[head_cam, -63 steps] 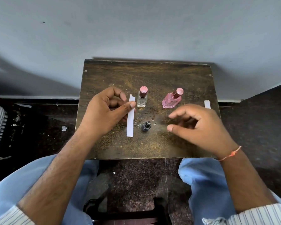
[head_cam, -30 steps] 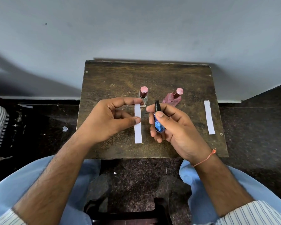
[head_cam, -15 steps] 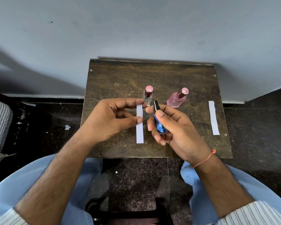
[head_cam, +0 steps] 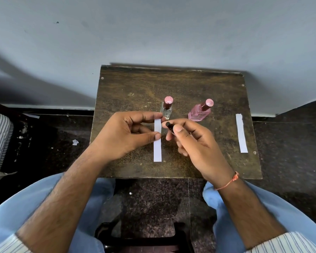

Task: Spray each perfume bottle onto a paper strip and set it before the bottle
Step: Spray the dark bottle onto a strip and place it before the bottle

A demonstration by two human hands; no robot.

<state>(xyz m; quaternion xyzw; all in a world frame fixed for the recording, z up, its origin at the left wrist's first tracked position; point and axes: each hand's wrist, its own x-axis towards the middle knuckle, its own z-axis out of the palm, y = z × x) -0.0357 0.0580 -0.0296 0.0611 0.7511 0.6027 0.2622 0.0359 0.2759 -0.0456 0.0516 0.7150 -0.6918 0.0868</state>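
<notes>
1. While the left hand (head_cam: 125,136) pinches a white paper strip (head_cam: 157,141) between thumb and forefinger, the strip hangs upright over the middle of the counter (head_cam: 131,84), its lower end close to the wood.
2. Just right of the strip, the right hand (head_cam: 195,143) has its grip clamped round a small dark bottle (head_cam: 169,125); only the black top pokes out, aimed at the strip, with the thumb near it.
3. Behind the hands stands a clear bottle (head_cam: 166,111) with a pink cap, upright, just beyond the strip's upper end.
4. To its right sits a pink bottle (head_cam: 200,112), also pink-capped, well apart from the clear one.
5. A second paper strip (head_cam: 241,133) lies flat near the counter's right edge.
6. An orange thread (head_cam: 230,181) circles the right wrist, and pale blue trousers (head_cam: 13,212) show below the counter.
</notes>
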